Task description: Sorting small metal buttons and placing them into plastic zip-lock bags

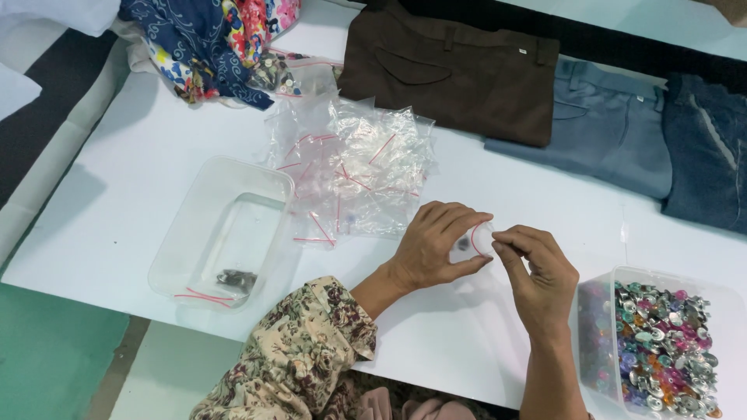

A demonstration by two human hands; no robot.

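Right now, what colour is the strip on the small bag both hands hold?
Red, on the small clear bag; head view.

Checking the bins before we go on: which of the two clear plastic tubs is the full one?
The tub at lower right, beside the right hand, is heaped with colourful buttons; the left tub holds only a few dark pieces.

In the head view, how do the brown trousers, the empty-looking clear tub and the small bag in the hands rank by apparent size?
1. Brown trousers, the largest.
2. Clear tub, clearly smaller.
3. Small clear bag, by far the smallest, pinched between left hand and right hand.
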